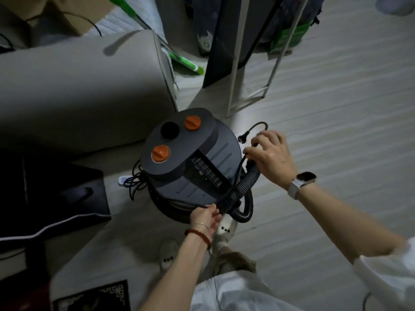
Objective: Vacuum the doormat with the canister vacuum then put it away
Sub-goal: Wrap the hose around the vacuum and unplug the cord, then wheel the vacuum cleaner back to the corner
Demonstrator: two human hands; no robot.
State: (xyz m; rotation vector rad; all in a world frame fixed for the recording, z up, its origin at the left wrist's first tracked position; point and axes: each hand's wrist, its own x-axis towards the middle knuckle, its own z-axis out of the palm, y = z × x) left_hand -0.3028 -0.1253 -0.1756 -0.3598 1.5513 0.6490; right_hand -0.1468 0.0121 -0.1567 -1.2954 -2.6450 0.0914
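Both hands grasp the black power cord (238, 171): left hand (205, 215) pinches it at the canister vacuum's (190, 162) near rim, right hand (269, 151) curls round it beside the ribbed hose (246, 182) (plug (243, 139) hanging free). Vacuum stands on pale planked floor (325, 113), round, matt grey, with two orange knobs (192, 123). Grey cushioned sofa (78, 90) borders its far-left side; open floor lies right. Patterned doormat (94, 297) shows bottom-left.

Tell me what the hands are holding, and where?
Both hold the power cord: right hand near its plug end, left hand where it wraps the vacuum.
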